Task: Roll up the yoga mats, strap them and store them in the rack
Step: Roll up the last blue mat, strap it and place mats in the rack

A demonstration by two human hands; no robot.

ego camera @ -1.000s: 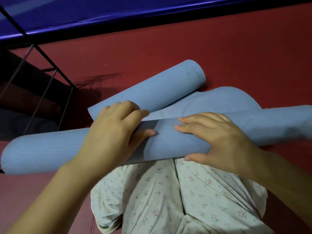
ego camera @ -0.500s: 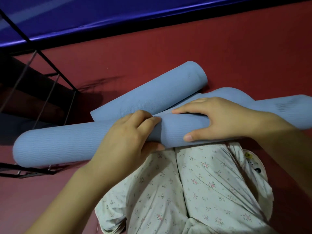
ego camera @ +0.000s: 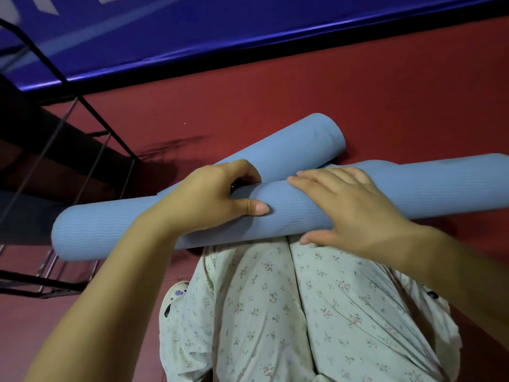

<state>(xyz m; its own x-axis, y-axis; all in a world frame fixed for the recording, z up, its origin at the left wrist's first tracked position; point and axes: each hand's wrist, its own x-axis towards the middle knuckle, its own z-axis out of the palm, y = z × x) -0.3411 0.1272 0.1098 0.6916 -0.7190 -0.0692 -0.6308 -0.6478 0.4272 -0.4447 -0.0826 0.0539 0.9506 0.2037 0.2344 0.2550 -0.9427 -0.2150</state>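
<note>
Lying under left hand (ego camera: 209, 199): rolled mat (ego camera: 429, 188)

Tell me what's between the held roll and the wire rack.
In the head view, bare red floor lies between the held roll and the rack, crossed only by shadow.

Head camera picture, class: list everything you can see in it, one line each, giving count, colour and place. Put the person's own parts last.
Rolled mat: one, light blue, across the knees, under both hands.
Second rolled mat: one, light blue, on the floor behind the first, angled away.
Rack: one, black wire, left side.
Floor: dark red, all around.
Pad: blue, black-edged, along the top.
Trousers: pale with small flowers, bottom centre.
Shoe: one showing, white, beside the left leg.
Left hand: grip curled round the near roll.
Right hand: fingers flat over the near roll.
</note>
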